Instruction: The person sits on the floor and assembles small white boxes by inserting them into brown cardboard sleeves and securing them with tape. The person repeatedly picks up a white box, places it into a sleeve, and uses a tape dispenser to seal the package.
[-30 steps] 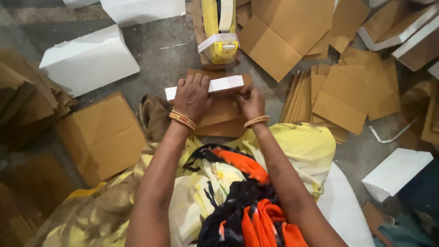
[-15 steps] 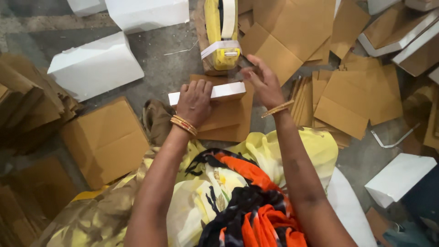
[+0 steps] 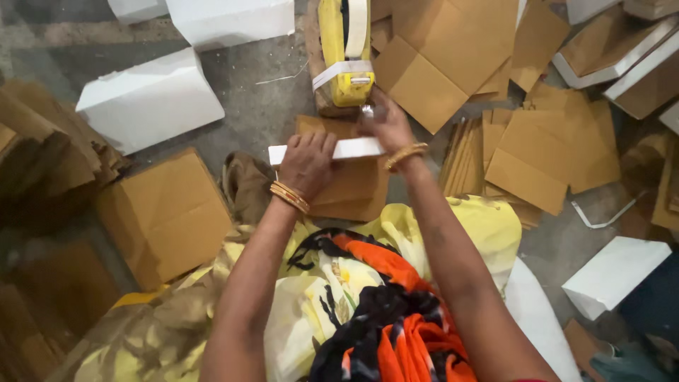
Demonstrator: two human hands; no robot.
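Observation:
My left hand (image 3: 308, 166) lies on a flat brown cardboard piece (image 3: 353, 191) with a white edge strip (image 3: 357, 148), its fingers curled over the strip and holding it down on the floor. My right hand (image 3: 387, 126) reaches past that strip. Its fingertips are at the near end of a yellow tape dispenser (image 3: 341, 42) loaded with white tape, which stands on a wooden block. Whether the fingers pinch the tape end is hidden. Both wrists wear gold bangles. My lap, in yellow, orange and black cloth (image 3: 368, 304), fills the bottom of the view.
Folded white boxes (image 3: 152, 99) (image 3: 614, 272) lie left and right on the grey floor. Flat brown cardboard sheets (image 3: 166, 212) (image 3: 544, 152) are spread on both sides, with stacks of cardboard at far left and more boxes at top right.
My right hand has left the white strip and moved forward to the tape dispenser. My left hand has stayed on the strip.

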